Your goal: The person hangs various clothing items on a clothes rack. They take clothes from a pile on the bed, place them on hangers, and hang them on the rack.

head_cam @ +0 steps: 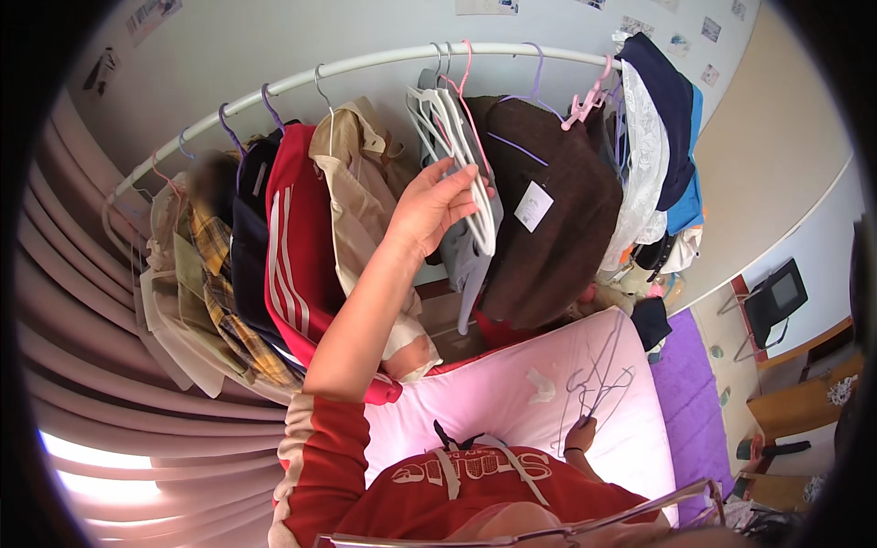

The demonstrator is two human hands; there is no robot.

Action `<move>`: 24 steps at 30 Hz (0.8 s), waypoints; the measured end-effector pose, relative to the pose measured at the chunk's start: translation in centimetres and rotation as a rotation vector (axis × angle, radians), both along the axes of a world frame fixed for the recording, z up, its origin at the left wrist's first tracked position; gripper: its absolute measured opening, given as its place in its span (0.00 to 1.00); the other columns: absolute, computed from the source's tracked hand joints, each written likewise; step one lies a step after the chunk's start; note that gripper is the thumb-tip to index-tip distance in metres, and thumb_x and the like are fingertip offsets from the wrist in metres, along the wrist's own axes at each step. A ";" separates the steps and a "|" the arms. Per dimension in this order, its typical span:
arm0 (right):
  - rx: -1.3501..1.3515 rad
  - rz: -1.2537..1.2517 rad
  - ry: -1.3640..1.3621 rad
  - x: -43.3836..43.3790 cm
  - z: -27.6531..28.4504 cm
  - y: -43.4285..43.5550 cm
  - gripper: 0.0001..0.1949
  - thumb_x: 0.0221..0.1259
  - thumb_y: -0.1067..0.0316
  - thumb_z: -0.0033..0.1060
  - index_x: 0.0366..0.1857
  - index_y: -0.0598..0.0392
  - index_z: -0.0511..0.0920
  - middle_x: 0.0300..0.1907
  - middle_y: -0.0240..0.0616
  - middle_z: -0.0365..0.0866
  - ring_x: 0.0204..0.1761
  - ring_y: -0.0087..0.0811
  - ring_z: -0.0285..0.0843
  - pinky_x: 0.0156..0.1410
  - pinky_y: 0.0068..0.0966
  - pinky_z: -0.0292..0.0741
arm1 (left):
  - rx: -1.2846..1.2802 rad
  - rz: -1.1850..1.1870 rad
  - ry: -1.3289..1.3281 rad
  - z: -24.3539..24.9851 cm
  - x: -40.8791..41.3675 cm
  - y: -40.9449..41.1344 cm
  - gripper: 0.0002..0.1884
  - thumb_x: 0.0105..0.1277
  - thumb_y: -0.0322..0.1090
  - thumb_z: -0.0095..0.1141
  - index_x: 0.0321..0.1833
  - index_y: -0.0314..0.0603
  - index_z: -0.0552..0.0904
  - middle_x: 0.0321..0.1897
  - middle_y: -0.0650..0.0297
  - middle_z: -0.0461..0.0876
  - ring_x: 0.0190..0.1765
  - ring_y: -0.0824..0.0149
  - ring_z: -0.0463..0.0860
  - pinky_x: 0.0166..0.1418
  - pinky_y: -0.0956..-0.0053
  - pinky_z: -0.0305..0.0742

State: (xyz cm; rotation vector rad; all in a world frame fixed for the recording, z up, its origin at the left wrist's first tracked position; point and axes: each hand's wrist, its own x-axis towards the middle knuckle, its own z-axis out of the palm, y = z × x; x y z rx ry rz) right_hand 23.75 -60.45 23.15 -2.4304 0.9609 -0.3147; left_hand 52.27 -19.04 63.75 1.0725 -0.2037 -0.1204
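Note:
My left hand (pixel 438 205) is raised to the clothes rail, its thumb and fingers closed around a bunch of white hangers (pixel 485 229). Just beside the bunch, a pink hanger (pixel 465 82) hooks over the rail. Grey cloth (pixel 460 253) hangs behind and below the hand. Low on the right, my right hand (pixel 581 436) grips several thin grey wire hangers (pixel 597 389) above the pink bedding. These wire hangers overlap and fan out from the fist. A dark brown garment (pixel 555 240) with a white tag hangs right of my left hand.
A white rail (pixel 384 60) curves across the wall. Left of my hand hang a beige jacket (pixel 363 198), a red striped jacket (pixel 294 233) and a plaid shirt (pixel 216 288). A pink clip hanger (pixel 586 103) hangs rightward. Pink bedding (pixel 479 397) lies below, beside a purple mat (pixel 688 404).

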 end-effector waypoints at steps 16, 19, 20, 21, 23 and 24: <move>0.658 0.940 -0.434 18.7 16.7 11.1 0.06 0.67 0.74 0.56 0.44 0.60 0.80 0.29 0.36 0.80 0.31 0.26 0.78 0.39 0.22 0.76 | -0.092 0.244 0.000 1.4 -1.8 1.7 0.04 0.70 0.25 0.50 0.44 0.35 0.72 0.29 0.66 0.70 0.23 0.76 0.67 0.30 0.77 0.67; 0.409 1.097 -0.819 23.7 30.2 17.0 0.09 0.68 0.77 0.55 0.49 0.60 0.78 0.37 0.37 0.77 0.35 0.25 0.75 0.41 0.19 0.73 | -0.046 0.298 -0.008 0.7 -2.1 2.6 0.06 0.71 0.25 0.50 0.47 0.34 0.72 0.28 0.66 0.70 0.23 0.76 0.67 0.30 0.77 0.67; 0.312 1.139 -0.868 25.7 32.9 18.2 0.11 0.67 0.77 0.56 0.52 0.60 0.78 0.39 0.39 0.77 0.38 0.29 0.76 0.43 0.21 0.73 | -0.039 0.310 -0.006 0.8 -2.4 2.8 0.06 0.71 0.26 0.50 0.47 0.34 0.72 0.28 0.66 0.70 0.23 0.76 0.67 0.30 0.77 0.67; 0.229 1.183 -0.984 27.1 36.1 19.9 0.15 0.66 0.78 0.56 0.56 0.60 0.76 0.44 0.40 0.76 0.42 0.33 0.76 0.46 0.23 0.74 | -0.036 0.319 -0.004 0.8 -2.6 3.1 0.06 0.71 0.26 0.51 0.48 0.34 0.72 0.28 0.66 0.70 0.23 0.76 0.67 0.30 0.77 0.67; 0.154 1.176 -1.008 31.2 38.7 22.6 0.22 0.64 0.74 0.61 0.62 0.60 0.72 0.54 0.45 0.76 0.51 0.39 0.77 0.55 0.28 0.78 | 0.000 0.305 -0.016 0.2 -2.4 3.7 0.09 0.71 0.27 0.51 0.51 0.33 0.73 0.29 0.68 0.70 0.24 0.77 0.69 0.30 0.78 0.69; 0.082 1.171 -0.977 33.4 39.5 23.7 0.25 0.62 0.72 0.64 0.64 0.61 0.71 0.57 0.48 0.76 0.55 0.41 0.76 0.56 0.31 0.79 | 0.020 0.306 -0.020 -0.1 -2.2 4.1 0.10 0.71 0.27 0.52 0.53 0.33 0.73 0.29 0.68 0.71 0.25 0.77 0.70 0.31 0.79 0.70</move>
